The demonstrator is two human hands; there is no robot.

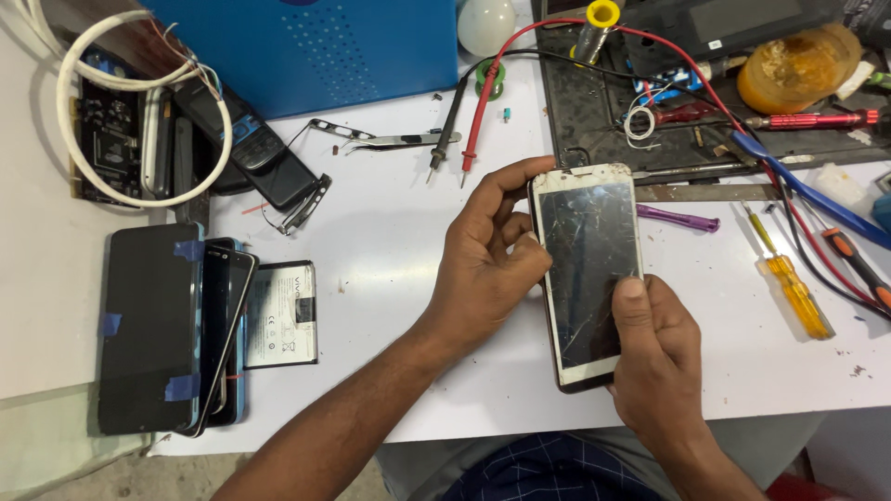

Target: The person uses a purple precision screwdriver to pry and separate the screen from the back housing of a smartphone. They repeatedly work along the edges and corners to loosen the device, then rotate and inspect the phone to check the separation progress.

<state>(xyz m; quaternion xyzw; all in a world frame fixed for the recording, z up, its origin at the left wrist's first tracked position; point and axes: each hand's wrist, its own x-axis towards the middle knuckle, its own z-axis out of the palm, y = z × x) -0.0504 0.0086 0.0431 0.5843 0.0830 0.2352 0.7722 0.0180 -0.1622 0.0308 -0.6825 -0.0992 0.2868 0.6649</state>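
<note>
You are gripping the cracked white-framed smartphone (587, 274) over the white table (390, 241), left hand (487, 264) closed on its upper left edge, right hand (654, 357) clamping the bottom with thumb pressing the glass, likely inspecting it, careful handling advised.

A white-framed smartphone with a cracked, dark glass screen (587, 274) lies lengthwise between the left hand (483, 264) and the right hand (654, 357), whose thumb rests on the lower glass. At the table's left edge sits a stack of dark, unlit phone screens (172, 329), the top one taped with blue strips. Just beside the stack lies a flat rectangular battery with a white-and-black label (281, 314).
</note>
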